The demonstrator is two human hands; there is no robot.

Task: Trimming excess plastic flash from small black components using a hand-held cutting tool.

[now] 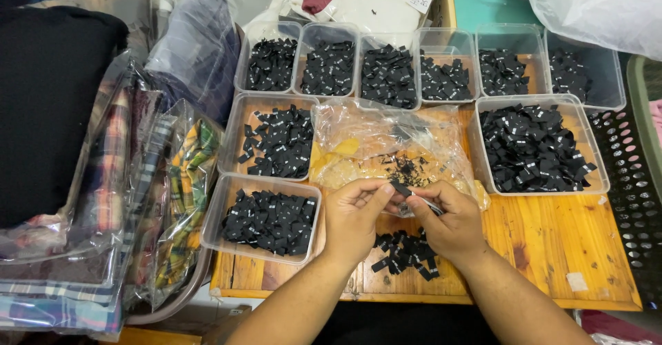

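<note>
Wooden bench (552, 241): trays (531, 145) mostly filled; both hands, left hand (353, 219) and right hand (448, 224), pinch one black label (402, 189); small pile (407, 252) remains unsorted

Small black labels (405, 250) loose on the table, more in clear tubs (270, 217); crumpled clear bag (386, 141) between.

Garment workshop: tubs of black labels (531, 146), bagged plaid shirts (181, 179), wooden table (552, 235)
</note>
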